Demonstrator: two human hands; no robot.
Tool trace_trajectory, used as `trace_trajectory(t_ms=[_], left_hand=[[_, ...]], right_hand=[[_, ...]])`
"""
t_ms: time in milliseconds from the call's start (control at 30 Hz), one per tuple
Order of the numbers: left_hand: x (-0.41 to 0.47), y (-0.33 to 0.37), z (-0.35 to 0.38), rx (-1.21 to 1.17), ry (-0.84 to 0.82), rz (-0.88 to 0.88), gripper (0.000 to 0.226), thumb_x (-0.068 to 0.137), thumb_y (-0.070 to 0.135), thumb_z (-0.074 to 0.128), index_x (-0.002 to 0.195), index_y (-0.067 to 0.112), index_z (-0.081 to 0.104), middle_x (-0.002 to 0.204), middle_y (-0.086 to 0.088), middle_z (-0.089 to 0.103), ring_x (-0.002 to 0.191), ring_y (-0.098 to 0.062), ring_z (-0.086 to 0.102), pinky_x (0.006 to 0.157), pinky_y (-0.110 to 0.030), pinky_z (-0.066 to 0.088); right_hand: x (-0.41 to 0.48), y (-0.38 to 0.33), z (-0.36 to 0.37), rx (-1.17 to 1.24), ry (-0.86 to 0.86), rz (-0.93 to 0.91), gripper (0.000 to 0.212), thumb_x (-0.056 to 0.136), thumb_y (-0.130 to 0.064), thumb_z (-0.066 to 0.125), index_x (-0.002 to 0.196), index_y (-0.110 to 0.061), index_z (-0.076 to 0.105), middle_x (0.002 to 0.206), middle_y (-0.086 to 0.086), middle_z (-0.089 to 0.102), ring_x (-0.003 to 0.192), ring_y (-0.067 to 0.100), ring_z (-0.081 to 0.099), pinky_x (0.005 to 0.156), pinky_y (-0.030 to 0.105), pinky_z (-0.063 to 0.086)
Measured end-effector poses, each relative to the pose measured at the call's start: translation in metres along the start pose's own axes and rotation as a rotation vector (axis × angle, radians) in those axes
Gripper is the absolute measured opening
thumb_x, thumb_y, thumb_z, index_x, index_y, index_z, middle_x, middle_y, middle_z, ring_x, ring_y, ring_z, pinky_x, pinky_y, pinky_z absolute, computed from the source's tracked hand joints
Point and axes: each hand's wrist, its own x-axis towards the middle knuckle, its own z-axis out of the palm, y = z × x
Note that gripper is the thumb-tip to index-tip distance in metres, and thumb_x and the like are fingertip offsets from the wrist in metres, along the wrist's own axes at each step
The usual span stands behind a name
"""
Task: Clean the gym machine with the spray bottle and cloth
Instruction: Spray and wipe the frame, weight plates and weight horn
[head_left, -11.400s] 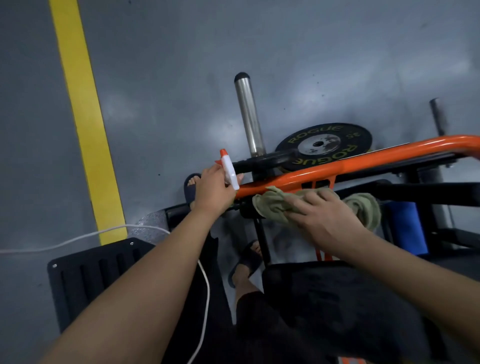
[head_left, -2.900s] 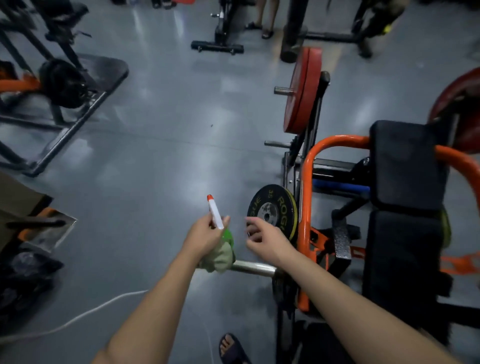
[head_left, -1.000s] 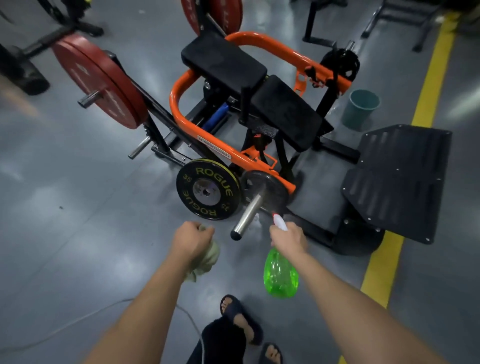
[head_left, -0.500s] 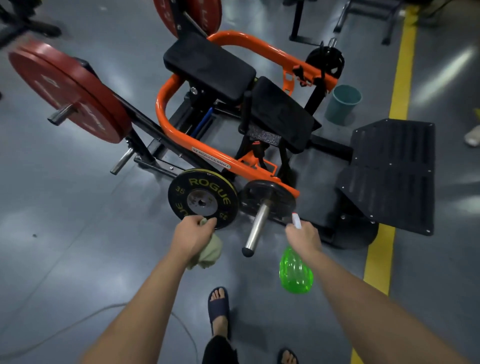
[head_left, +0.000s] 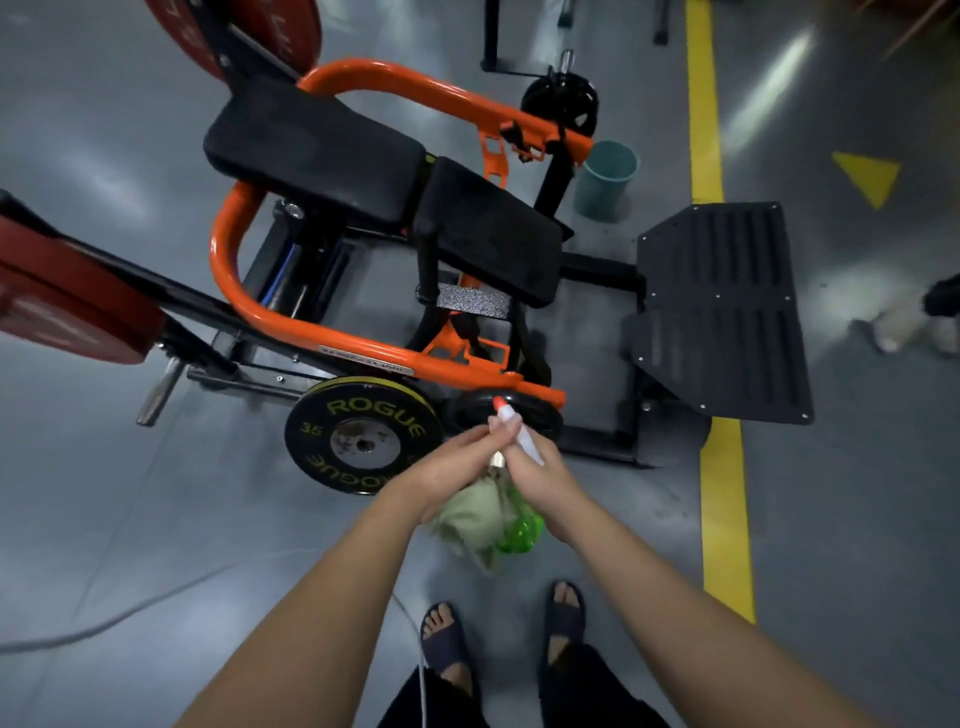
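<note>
Now my two hands, well apart half a second ago, meet low in front of the gym machine (head_left: 228, 270), just right of the ROGUE plate (head_left: 363, 441). My right hand (head_left: 540, 473) grips the spray bottle (head_left: 519, 525) by its neck, nozzle up and pointing at the machine, green body hanging below. My left hand (head_left: 447, 462) has come across with the cloth (head_left: 467, 514) bunched under its palm, fingers stretched toward the bottle's neck; the overlap hides whether they touch it. I judge this a hand-over or a steadying before a spray, so wiping is paused and nothing touches the frame
</note>
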Motion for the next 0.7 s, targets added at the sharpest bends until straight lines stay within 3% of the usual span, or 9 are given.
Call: trace_trajectory(t_ms=[67, 133, 233, 333, 400, 467, 567, 633, 700], left_hand=[[0.014, 0.013, -0.001, -0.162, -0.019, 0.009, 0.048, 0.092, 0.056, 0.064, 0.116, 0.016, 0.076, 0.118, -0.015, 0.074, 0.113, -0.026, 0.070, 0.110, -0.046, 0.048], [0.031, 0.024, -0.006, -0.253, -0.002, -0.036, 0.048, 0.094, 0.048, 0.064, 0.119, 0.008, 0.074, 0.114, -0.023, 0.072, 0.109, -0.034, 0.069, 0.109, -0.048, 0.046], [0.056, 0.030, -0.011, -0.228, 0.073, -0.032, 0.047, 0.095, 0.040, 0.061, 0.129, 0.008, 0.067, 0.119, -0.028, 0.069, 0.114, -0.041, 0.067, 0.108, -0.051, 0.047], [0.071, 0.041, -0.007, -0.181, 0.258, -0.049, 0.032, 0.093, 0.027, 0.058, 0.113, 0.005, 0.070, 0.103, -0.019, 0.074, 0.091, -0.028, 0.072, 0.085, -0.037, 0.054], [0.086, 0.048, -0.001, -0.175, 0.402, -0.067, 0.013, 0.089, 0.019, 0.059, 0.094, 0.008, 0.065, 0.083, -0.015, 0.063, 0.072, -0.023, 0.061, 0.067, -0.031, 0.048], [0.106, 0.046, 0.002, -0.169, 0.523, -0.083, 0.006, 0.088, 0.014, 0.060, 0.083, 0.013, 0.058, 0.073, -0.011, 0.051, 0.066, -0.020, 0.050, 0.059, -0.029, 0.042], [0.130, 0.038, 0.002, -0.227, 0.702, -0.068, 0.017, 0.090, 0.012, 0.059, 0.074, 0.015, 0.054, 0.062, -0.003, 0.055, 0.065, -0.020, 0.054, 0.062, -0.031, 0.048], [0.141, 0.033, -0.003, -0.272, 0.787, -0.049, 0.012, 0.091, 0.013, 0.060, 0.079, 0.013, 0.059, 0.068, -0.007, 0.063, 0.072, -0.023, 0.061, 0.072, -0.037, 0.053], [0.145, 0.030, -0.010, -0.289, 0.833, -0.039, 0.011, 0.092, 0.016, 0.060, 0.083, 0.011, 0.062, 0.073, -0.008, 0.065, 0.077, -0.023, 0.063, 0.075, -0.038, 0.053]], right_hand=[[0.017, -0.008, -0.003, -0.108, 0.001, -0.041, 0.041, 0.082, -0.069, 0.053, 0.116, -0.048, 0.062, 0.113, -0.011, 0.069, 0.122, 0.020, 0.058, 0.105, 0.042, 0.048], [0.034, -0.012, -0.011, -0.218, -0.040, -0.062, 0.062, 0.073, -0.070, 0.057, 0.133, -0.055, 0.048, 0.130, -0.006, 0.061, 0.129, 0.026, 0.050, 0.111, 0.047, 0.041], [0.057, -0.014, -0.020, -0.308, -0.088, -0.059, 0.077, 0.089, -0.054, 0.066, 0.156, -0.042, 0.029, 0.158, 0.000, 0.036, 0.145, 0.030, 0.026, 0.121, 0.046, 0.025], [0.074, -0.009, -0.025, -0.361, -0.110, 0.047, 0.094, 0.090, -0.061, 0.064, 0.162, -0.032, 0.010, 0.166, 0.005, 0.016, 0.150, 0.033, 0.015, 0.122, 0.045, 0.018], [0.088, 0.001, -0.028, -0.306, -0.075, 0.199, 0.111, 0.077, -0.076, 0.061, 0.162, -0.029, 0.007, 0.167, 0.008, 0.011, 0.151, 0.033, 0.013, 0.123, 0.043, 0.016], [0.101, 0.008, -0.032, -0.207, -0.013, 0.349, 0.117, 0.074, -0.078, 0.065, 0.162, -0.026, 0.008, 0.167, 0.010, 0.011, 0.152, 0.034, 0.012, 0.124, 0.045, 0.017], [0.113, 0.012, -0.036, -0.057, -0.042, 0.418, 0.116, 0.073, -0.082, 0.064, 0.161, -0.024, 0.014, 0.163, 0.008, 0.025, 0.148, 0.032, 0.028, 0.120, 0.046, 0.029], [0.120, 0.011, -0.042, 0.127, -0.194, 0.483, 0.104, 0.069, -0.086, 0.065, 0.150, -0.028, 0.037, 0.142, 0.001, 0.056, 0.126, 0.025, 0.058, 0.102, 0.048, 0.052], [0.126, 0.012, -0.043, 0.289, -0.377, 0.497, 0.076, 0.074, -0.077, 0.069, 0.128, -0.025, 0.061, 0.114, 0.002, 0.074, 0.103, 0.022, 0.071, 0.081, 0.045, 0.062]])
